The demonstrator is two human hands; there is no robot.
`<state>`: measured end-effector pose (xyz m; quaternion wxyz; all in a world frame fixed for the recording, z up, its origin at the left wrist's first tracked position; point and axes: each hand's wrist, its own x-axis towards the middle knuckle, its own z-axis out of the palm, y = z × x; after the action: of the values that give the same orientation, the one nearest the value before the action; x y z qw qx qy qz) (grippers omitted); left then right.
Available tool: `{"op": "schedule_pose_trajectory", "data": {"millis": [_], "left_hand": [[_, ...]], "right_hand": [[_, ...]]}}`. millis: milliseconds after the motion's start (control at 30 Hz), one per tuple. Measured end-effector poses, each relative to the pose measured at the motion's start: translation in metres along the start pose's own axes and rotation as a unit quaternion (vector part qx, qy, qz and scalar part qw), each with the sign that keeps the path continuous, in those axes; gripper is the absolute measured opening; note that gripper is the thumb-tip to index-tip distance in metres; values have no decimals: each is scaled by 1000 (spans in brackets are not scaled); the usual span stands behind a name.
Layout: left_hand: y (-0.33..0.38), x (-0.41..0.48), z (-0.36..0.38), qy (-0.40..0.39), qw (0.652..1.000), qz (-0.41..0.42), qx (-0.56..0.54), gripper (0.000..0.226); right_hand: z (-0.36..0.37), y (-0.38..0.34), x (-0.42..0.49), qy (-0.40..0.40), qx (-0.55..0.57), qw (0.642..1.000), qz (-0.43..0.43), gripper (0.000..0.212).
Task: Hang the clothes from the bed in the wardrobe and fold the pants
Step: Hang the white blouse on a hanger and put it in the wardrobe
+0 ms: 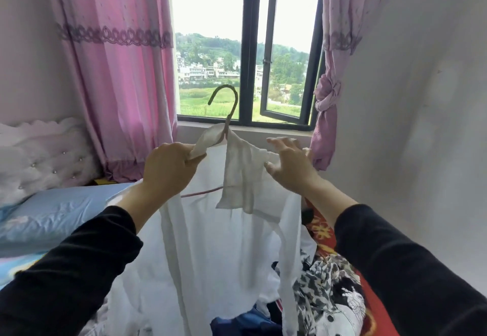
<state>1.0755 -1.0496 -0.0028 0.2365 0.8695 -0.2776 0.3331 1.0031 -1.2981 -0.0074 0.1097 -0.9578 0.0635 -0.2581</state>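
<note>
White garment (pixel 237 177) hangs on the hanger (pixel 228 107), held up above the bed (pixel 52 217). The left hand (pixel 168 167) curls around the collar fabric to steady the load. The right hand (pixel 290 167), fingers spread, touches the opposite shoulder, apparently to seat it.

The hanger (pixel 232 110) shows only its hook and a short run of pink bar. Its shoulders lie under the white garment (pixel 210 243). The fingertips of the left hand (pixel 168 167) are buried in the cloth it grips. Whether the right hand (pixel 290 167) touches the cloth is unclear. The garment's hem runs off the bottom edge and hides part of the pile of clothes (pixel 329 283) — the bed (pixel 58 212) is cut at the left edge.
</note>
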Motion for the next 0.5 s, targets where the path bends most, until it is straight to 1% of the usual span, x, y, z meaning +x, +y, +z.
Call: {"op": "schedule_pose_trajectory", "data": {"millis": [33, 67, 100, 133, 167, 200, 233, 267, 300, 333, 367, 400, 433, 467, 500], "left_hand": [[4, -1, -9, 8, 1000, -1, -7, 47], [8, -1, -19, 21, 1000, -3, -7, 46], [11, -1, -30, 40, 999, -6, 0, 44], [14, -1, -43, 61, 998, -11, 16, 41], [17, -2, -58, 82, 996, -15, 34, 37], [19, -3, -72, 98, 994, -26, 35, 29], [20, -5, -88, 106, 993, -45, 5, 18], [20, -9, -104, 102, 989, -81, -66, 26], [20, -18, -119, 73, 975, -124, -170, 39], [17, -29, -133, 27, 948, -160, -274, 46], [15, -45, -146, -18, 916, -181, -357, 45], [10, -62, -154, -39, 885, -198, -419, 38], [5, -81, -164, -26, 877, -213, -431, 30], [0, -101, -174, 18, 884, -234, -404, 25], [-5, -121, -186, 78, 914, -250, -309, 25]], "right_hand": [[-3, -5, 5, -12, -10, 1000, -21, 52], [-7, -12, 8, -11, 3, 999, -40, 41], [-14, -22, 12, -2, 47, 997, -54, 28], [-21, -32, 17, 9, 109, 992, -58, 29], [-28, -44, 22, 24, 159, 985, -62, 36], [-35, -56, 27, 45, 194, 978, -67, 41], [-42, -68, 31, 65, 224, 970, -68, 43], [-48, -81, 33, 81, 251, 962, -68, 44], [-51, -93, 34, 86, 272, 956, -67, 45], [-53, -106, 32, 81, 285, 953, -68, 45], [-52, -117, 28, 67, 289, 952, -70, 45], [-50, -129, 23, 55, 292, 952, -76, 45], [-46, -140, 16, 47, 299, 950, -83, 44], [-43, -153, 8, 41, 311, 945, -89, 44], [-39, -167, 0, 32, 328, 939, -96, 44]]}}
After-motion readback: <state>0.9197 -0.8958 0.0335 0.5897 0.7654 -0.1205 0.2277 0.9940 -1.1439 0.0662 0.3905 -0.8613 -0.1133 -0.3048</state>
